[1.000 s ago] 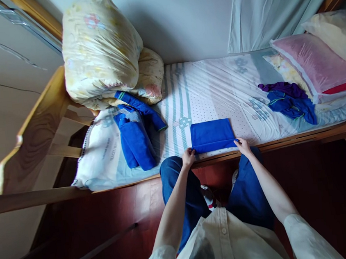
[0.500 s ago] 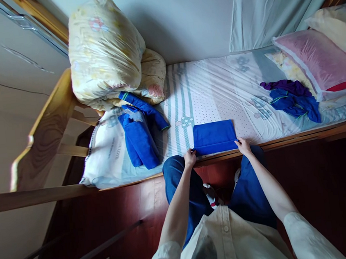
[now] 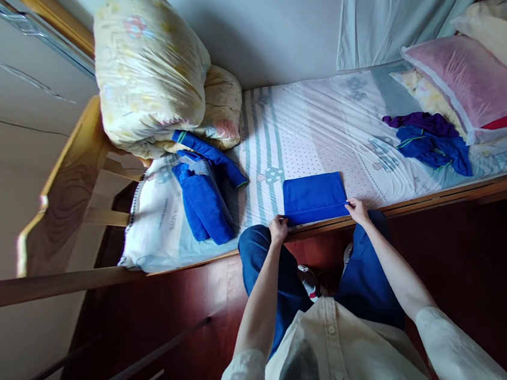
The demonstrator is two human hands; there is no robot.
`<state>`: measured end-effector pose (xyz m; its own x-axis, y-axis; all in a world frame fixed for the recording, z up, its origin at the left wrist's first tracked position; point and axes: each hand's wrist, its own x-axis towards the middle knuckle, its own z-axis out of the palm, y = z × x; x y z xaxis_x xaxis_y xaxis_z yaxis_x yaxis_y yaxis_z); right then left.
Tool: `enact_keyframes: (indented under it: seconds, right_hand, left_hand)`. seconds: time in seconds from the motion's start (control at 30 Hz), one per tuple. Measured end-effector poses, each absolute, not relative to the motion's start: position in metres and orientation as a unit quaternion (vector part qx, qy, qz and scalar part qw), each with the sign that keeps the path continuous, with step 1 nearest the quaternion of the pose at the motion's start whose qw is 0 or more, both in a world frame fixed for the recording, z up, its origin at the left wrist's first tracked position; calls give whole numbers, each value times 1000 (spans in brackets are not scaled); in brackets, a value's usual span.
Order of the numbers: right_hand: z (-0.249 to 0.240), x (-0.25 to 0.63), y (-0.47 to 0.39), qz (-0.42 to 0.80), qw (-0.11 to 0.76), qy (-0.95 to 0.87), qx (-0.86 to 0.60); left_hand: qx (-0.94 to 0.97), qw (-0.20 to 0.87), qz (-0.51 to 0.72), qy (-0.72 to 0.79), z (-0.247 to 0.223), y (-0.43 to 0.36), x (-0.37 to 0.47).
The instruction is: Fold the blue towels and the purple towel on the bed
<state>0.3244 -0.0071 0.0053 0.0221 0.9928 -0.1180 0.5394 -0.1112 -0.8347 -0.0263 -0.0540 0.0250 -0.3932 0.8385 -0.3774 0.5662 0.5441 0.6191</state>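
Note:
A blue cloth [image 3: 314,194], folded into a flat rectangle, lies at the front edge of the bed [image 3: 309,117]. A folded strip runs along its near side. My left hand [image 3: 278,229] pinches the near left corner of the cloth. At the near right corner, my right hand [image 3: 357,210] pinches the edge between thumb and fingers. To the left lies a rumpled blue garment [image 3: 205,204] with a long sleeve stretched toward the quilt. Blue and purple clothes [image 3: 432,144] are crumpled on the right side of the bed.
A bulky yellow quilt [image 3: 151,74] is piled at the back left. Pink and cream pillows [image 3: 473,82] lie at the right end. A wooden bed end [image 3: 63,192] rises on the left, and a wooden rail [image 3: 444,197] runs along the bed's front.
The view has shifted slightly, so the bed appears a little higher. Both hands still pinch the near corners of the blue cloth, which looks nearly the same.

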Motion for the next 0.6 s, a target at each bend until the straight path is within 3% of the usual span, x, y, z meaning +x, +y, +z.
enact_keyframes:
  seconds: [0.6]
  right_hand:
    - [12, 322, -8, 353, 327, -591, -648]
  left_hand:
    - [486, 285, 239, 791, 31, -62, -23]
